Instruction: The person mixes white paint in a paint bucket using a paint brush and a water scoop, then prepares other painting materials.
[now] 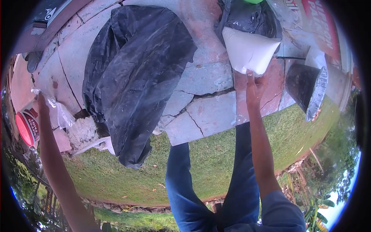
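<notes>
My right hand [256,82] is closed on the lower corner of a plump white bag [249,50], which lies against a black plastic bag [251,17] at the upper right. At the far left, my left hand [39,101] is closed on a crumpled clear plastic bag [62,112] that hangs beside it. Just below that hand is a red-lidded paint bucket [26,127]. Between my arms, a large black plastic sheet [139,73] spreads over the cracked paving.
Cracked stone paving [210,110] ends at a step edge above the grass [201,162]. A dark tub [305,87] with a pale rim lies tipped at the right. A large printed sack [317,27] stands behind it. A dark sandal [34,61] is at the upper left.
</notes>
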### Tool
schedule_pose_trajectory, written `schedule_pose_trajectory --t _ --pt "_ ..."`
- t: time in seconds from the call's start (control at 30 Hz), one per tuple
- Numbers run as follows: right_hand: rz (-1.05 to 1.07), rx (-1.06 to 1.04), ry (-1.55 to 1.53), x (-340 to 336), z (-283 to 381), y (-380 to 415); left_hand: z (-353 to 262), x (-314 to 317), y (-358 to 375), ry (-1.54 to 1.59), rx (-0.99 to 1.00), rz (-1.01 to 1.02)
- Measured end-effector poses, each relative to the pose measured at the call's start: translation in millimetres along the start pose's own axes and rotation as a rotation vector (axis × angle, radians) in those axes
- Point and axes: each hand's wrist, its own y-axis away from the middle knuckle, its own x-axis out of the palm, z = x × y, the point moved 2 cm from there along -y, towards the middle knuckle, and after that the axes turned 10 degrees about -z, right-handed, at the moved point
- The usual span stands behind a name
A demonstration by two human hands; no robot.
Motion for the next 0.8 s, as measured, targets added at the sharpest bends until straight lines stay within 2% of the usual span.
schedule_pose_trajectory --t 0.1,0.17,0.2,0.27,0.3,0.33,0.37,0.4,0.47,0.5,0.6,0.63,0.7,0.77,0.8 --pt "0.124 0.238 0.009 -13 -19 -28 22 -31 37 0.42 -0.24 -0.148" --pt "0.162 0.163 0.021 -14 -25 -34 4 -44 100 0.412 -0.378 -0.316" --pt "0.162 0.164 0.02 -15 -23 -36 12 -45 109 0.411 -0.377 -0.317" --pt "0.181 0.286 -0.006 -17 -22 -39 39 -30 132 0.643 -0.551 -0.244" --pt "0.19 0.327 -0.012 -19 -23 -40 68 -18 134 0.639 -0.558 -0.244" --pt "0.185 0.344 -0.022 -20 -28 -40 90 -8 126 0.213 -0.201 0.023" --pt "0.187 0.354 -0.029 -21 -30 -40 116 3 119 -0.159 0.22 0.128" --pt "0.188 0.365 -0.036 -21 -32 -40 96 15 128 -0.101 0.141 0.083" --pt "0.223 0.419 -0.029 -23 -34 -39 27 39 162 0.529 -0.439 -0.153" --pt "0.237 0.439 -0.027 -23 -35 -38 -1 45 176 0.598 -0.495 -0.217" --pt "0.228 0.41 -0.032 -23 -38 -34 -45 44 200 0.322 -0.471 -0.334" --pt "0.216 0.424 -0.036 -23 -38 -34 -45 45 198 0.317 -0.468 -0.34" --pt "0.202 0.441 -0.02 -26 -39 -33 -35 49 192 0.427 -0.581 -0.202" --pt "0.205 0.493 -0.055 -23 -34 -31 -44 56 195 0.655 -0.59 -0.319" --pt "0.22 0.489 -0.051 -23 -36 -32 -65 42 210 0.495 -0.588 -0.281"
